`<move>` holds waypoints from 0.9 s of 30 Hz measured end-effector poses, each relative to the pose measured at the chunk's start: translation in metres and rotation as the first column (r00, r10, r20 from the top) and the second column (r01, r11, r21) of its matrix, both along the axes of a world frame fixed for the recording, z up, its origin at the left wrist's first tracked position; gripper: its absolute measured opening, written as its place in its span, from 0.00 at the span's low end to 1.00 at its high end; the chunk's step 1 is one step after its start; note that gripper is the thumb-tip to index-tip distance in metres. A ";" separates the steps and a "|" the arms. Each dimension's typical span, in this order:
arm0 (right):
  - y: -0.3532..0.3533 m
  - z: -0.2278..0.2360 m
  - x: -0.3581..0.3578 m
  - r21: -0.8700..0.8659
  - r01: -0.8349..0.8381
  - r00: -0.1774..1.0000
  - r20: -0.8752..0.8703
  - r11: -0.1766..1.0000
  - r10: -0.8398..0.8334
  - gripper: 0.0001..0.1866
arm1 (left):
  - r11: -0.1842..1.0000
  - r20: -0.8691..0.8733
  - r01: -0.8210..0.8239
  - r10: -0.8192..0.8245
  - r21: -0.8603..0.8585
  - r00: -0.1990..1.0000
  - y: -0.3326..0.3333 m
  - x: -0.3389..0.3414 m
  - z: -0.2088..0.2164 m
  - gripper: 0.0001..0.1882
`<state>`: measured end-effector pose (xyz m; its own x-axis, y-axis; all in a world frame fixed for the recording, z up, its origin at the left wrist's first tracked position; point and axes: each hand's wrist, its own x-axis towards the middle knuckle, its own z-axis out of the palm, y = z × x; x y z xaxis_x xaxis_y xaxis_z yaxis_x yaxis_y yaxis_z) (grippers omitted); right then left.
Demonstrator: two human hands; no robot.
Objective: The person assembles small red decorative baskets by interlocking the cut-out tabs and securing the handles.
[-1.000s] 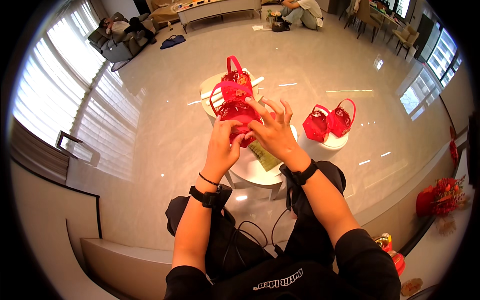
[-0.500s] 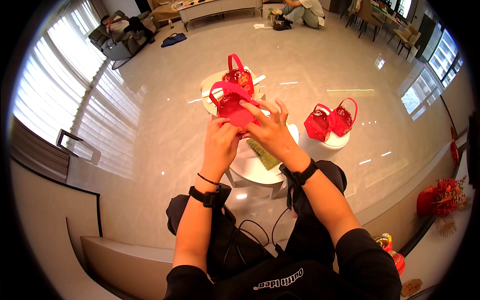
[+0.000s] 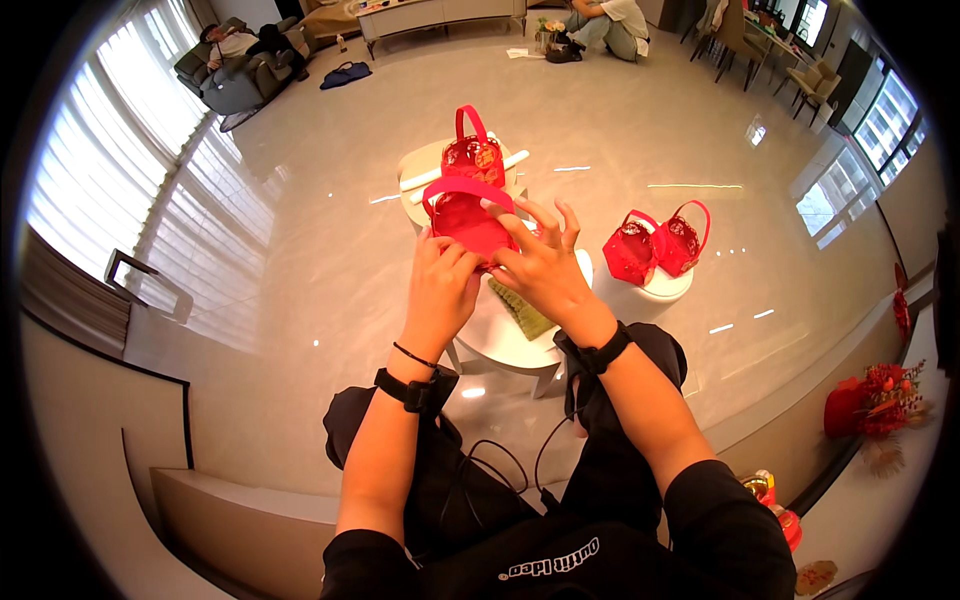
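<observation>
Over a small white table [image 3: 500, 345], a red handled basket [image 3: 468, 222] is held between my two hands. My left hand [image 3: 440, 280] pinches its near lower edge from the left. At that same edge my right hand [image 3: 540, 262] pinches with thumb and index finger, its other fingers raised and spread. The handle arches over the basket's far side. Below my right hand a green folded cloth [image 3: 522, 308] lies on the table. Beyond, a second red basket [image 3: 472, 158] stands on a pale round stool [image 3: 425, 160] among white rolls.
Two more red baskets [image 3: 655, 250] sit on a white round stool [image 3: 665, 288] to the right. A red flower pot [image 3: 848, 408] is at the far right. Farther off are a grey recliner [image 3: 245, 75] with a person and another person [image 3: 615, 30] crouching.
The held basket has tipped slightly, its handle now sitting lower. Both hands keep their pinch at the near edge, and the whole view has shifted a little.
</observation>
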<state>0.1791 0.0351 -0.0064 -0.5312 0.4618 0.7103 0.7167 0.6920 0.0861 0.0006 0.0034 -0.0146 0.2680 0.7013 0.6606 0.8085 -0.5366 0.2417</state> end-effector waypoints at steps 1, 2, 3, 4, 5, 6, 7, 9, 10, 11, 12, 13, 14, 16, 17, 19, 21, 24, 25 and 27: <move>0.000 0.000 0.001 0.007 0.002 1.000 0.005 1.000 -0.002 0.10 | 1.000 0.000 -0.002 0.002 -0.004 1.000 0.000 0.001 0.000 0.10; 0.000 -0.002 0.000 0.007 0.005 1.000 0.003 1.000 -0.005 0.10 | 1.000 -0.006 -0.002 0.002 -0.013 1.000 0.000 0.000 0.001 0.10; 0.002 -0.005 0.000 0.014 0.012 1.000 0.000 1.000 -0.012 0.09 | 1.000 -0.010 -0.001 0.001 -0.004 1.000 0.000 0.000 0.001 0.10; 0.005 -0.008 0.001 0.021 0.019 1.000 -0.003 1.000 -0.018 0.09 | 1.000 -0.014 0.000 0.000 0.005 1.000 -0.001 0.001 0.002 0.11; 0.005 -0.010 0.000 0.028 0.025 1.000 -0.010 0.999 -0.025 0.08 | 1.000 -0.022 0.002 -0.001 0.014 1.000 -0.001 0.002 0.003 0.11; 0.005 -0.009 0.000 0.020 0.021 1.000 -0.015 1.000 -0.020 0.08 | 1.000 -0.025 0.002 -0.001 0.018 1.000 -0.002 0.001 0.005 0.10; 0.005 -0.009 0.000 0.012 0.016 1.000 -0.021 1.000 -0.016 0.07 | 1.000 -0.029 0.002 -0.002 0.021 1.000 -0.002 0.001 0.005 0.09; 0.004 -0.008 0.000 0.025 -0.002 1.000 -0.022 1.000 0.002 0.07 | 0.999 -0.028 -0.013 0.014 0.030 1.000 -0.002 0.001 0.005 0.09; 0.003 -0.007 -0.003 0.044 -0.013 1.000 -0.023 0.999 0.015 0.07 | 0.999 -0.029 -0.027 0.028 0.035 0.999 -0.001 0.000 0.005 0.09; 0.002 -0.008 -0.005 0.062 -0.023 0.999 -0.023 0.998 0.025 0.07 | 0.998 -0.030 -0.040 0.041 0.038 0.999 0.000 -0.001 0.003 0.09; 0.001 -0.008 -0.005 0.051 -0.029 0.999 -0.020 0.998 0.030 0.07 | 0.999 -0.023 -0.043 0.044 0.025 0.999 -0.001 -0.001 0.003 0.09; 0.000 -0.009 -0.006 0.039 -0.035 0.999 -0.017 0.999 0.035 0.08 | 0.999 -0.017 -0.047 0.047 0.013 0.999 -0.001 -0.001 0.002 0.09; -0.001 -0.009 -0.007 0.028 -0.042 0.999 -0.017 0.999 0.043 0.09 | 0.999 -0.013 -0.052 0.052 0.000 0.999 -0.001 -0.002 0.003 0.09; -0.002 -0.009 -0.012 0.050 -0.045 0.998 -0.043 0.998 0.047 0.12 | 0.996 -0.035 -0.079 0.080 0.029 0.996 0.000 -0.006 0.001 0.08; -0.002 -0.009 -0.012 0.059 -0.044 0.997 -0.055 0.997 0.047 0.13 | 0.995 -0.043 -0.091 0.092 0.041 0.995 0.001 -0.008 0.000 0.08; -0.003 -0.007 -0.012 0.049 -0.059 0.991 -0.117 0.997 0.064 0.16 | 0.989 -0.037 -0.136 0.138 0.051 0.990 0.001 -0.011 0.003 0.07; -0.004 -0.001 -0.010 0.035 -0.065 0.983 -0.169 0.997 0.070 0.17 | 0.982 -0.011 -0.180 0.180 0.055 0.984 0.001 -0.016 0.006 0.07; -0.003 0.006 -0.005 -0.014 -0.066 0.966 -0.250 0.998 0.061 0.17 | 0.976 0.082 -0.213 0.210 0.035 0.974 0.005 -0.027 0.002 0.08; -0.002 0.006 -0.005 -0.016 -0.064 0.963 -0.264 0.998 0.057 0.16 | 0.971 0.096 -0.234 0.230 0.040 0.969 0.006 -0.029 0.001 0.08; 0.000 0.003 -0.003 -0.034 -0.056 0.954 -0.296 0.998 0.044 0.16 | 0.961 0.116 -0.274 0.268 0.037 0.956 0.006 -0.032 -0.001 0.07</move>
